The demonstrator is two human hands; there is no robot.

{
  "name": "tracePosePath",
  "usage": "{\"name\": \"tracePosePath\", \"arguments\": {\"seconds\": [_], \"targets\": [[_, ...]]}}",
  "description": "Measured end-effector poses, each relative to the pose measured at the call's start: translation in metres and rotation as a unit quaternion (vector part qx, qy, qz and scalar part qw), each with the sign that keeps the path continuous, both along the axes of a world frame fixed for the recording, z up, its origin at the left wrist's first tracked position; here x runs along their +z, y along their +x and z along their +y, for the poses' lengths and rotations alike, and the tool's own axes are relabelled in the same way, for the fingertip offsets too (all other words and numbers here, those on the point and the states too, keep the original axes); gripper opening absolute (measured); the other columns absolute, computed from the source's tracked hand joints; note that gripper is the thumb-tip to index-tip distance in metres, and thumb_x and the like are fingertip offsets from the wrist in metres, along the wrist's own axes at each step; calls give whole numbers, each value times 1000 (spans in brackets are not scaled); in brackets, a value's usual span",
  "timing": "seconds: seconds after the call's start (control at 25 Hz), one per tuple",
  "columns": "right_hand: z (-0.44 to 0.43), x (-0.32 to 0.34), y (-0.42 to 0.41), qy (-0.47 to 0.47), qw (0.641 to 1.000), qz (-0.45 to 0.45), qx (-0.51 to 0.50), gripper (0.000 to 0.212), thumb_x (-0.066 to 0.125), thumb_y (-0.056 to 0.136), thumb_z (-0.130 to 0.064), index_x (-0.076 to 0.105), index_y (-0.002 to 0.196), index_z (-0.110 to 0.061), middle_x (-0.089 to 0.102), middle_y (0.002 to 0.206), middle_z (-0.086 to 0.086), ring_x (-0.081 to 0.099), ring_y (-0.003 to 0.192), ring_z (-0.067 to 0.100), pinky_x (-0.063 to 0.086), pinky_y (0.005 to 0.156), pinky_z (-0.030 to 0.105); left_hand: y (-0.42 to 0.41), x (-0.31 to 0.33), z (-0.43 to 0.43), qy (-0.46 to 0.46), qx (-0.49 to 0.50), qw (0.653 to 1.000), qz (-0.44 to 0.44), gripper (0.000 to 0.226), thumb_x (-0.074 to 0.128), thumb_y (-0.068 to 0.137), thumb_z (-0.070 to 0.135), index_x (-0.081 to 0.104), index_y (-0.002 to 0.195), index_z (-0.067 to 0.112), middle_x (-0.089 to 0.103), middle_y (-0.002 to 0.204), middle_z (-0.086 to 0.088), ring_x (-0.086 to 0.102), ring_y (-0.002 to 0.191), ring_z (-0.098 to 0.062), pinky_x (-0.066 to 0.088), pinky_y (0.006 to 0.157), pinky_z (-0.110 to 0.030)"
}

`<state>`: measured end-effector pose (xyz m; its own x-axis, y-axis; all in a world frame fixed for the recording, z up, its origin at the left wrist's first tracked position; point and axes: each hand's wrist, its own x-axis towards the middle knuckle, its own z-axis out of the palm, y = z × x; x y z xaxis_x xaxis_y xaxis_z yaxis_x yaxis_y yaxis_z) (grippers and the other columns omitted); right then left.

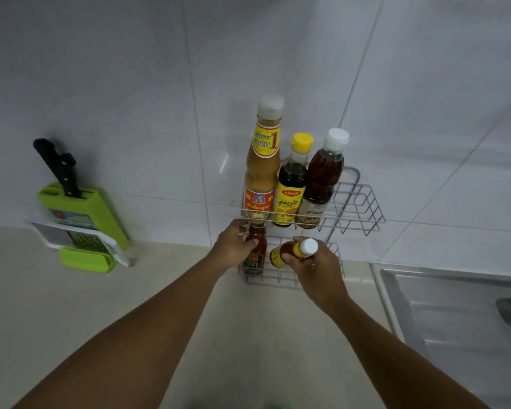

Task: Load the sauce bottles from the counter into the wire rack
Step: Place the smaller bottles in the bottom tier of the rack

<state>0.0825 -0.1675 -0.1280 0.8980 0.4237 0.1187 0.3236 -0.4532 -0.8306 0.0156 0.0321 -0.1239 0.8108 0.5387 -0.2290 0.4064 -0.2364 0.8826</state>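
A two-tier wire rack [363,202] stands against the tiled wall. Its upper shelf holds a tall tan sauce bottle [261,169], a dark bottle with a yellow cap [292,184] and a brown bottle with a white cap [322,178]. On the lower shelf stands a red sauce bottle [255,255], and my left hand [233,246] grips it from the left. My right hand [316,270] holds a small orange bottle with a white cap [295,250], tilted cap-right over the lower shelf beside the red bottle.
A green knife block [83,214] with a black-handled knife [58,169] and a grater leans on the wall at left. A steel sink [455,305] lies to the right of the rack. Beige counter [71,320] spreads in front.
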Motion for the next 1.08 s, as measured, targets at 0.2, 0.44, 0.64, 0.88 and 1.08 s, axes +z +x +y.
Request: {"name": "tracePosePath", "arguments": {"seconds": [0.2, 0.44, 0.64, 0.88, 1.08], "targets": [[16, -17, 17, -31, 999, 12, 38, 23, 84, 82, -26, 65, 94, -30, 68, 82, -9, 64, 73, 1, 41, 58, 9, 18, -26, 0, 36, -13, 999, -16, 50, 71, 91, 37, 55, 136, 20, 66, 132, -4, 62, 119, -26, 49, 96, -35], [27, -24, 24, -93, 994, -1, 63, 27, 83, 84, -34, 58, 96, -35, 57, 66, -20, 57, 59, -4, 35, 52, 14, 2, -33, 9, 82, -77, 993, -31, 54, 76, 87, 30, 54, 135, 19, 68, 127, -3, 63, 104, -13, 43, 77, -14], [34, -25, 29, -133, 986, 1, 99, 43, 81, 85, -38, 66, 120, -20, 59, 72, -14, 64, 70, 14, 39, 57, 19, -10, -40, 4, 95, -63, 992, -47, 56, 80, 84, 28, 53, 133, 20, 69, 124, 0, 62, 101, -9, 40, 73, -7], [29, -33, 29, -137, 985, -4, 102, 47, 80, 85, -37, 64, 126, -20, 75, 91, 0, 66, 69, 7, 43, 58, 20, -14, -42, 2, 73, -58, 994, -57, 62, 79, 86, 20, 49, 141, 20, 65, 133, -4, 61, 118, -19, 50, 100, -37], [28, -32, 27, -131, 985, 31, 109, 49, 80, 86, -30, 60, 131, -22, 71, 128, 4, 72, 89, 20, 53, 78, 30, -14, -42, 4, 56, -59, 996, -27, 58, 79, 85, 23, 55, 138, 18, 67, 130, -3, 63, 119, -22, 50, 100, -36]]}}
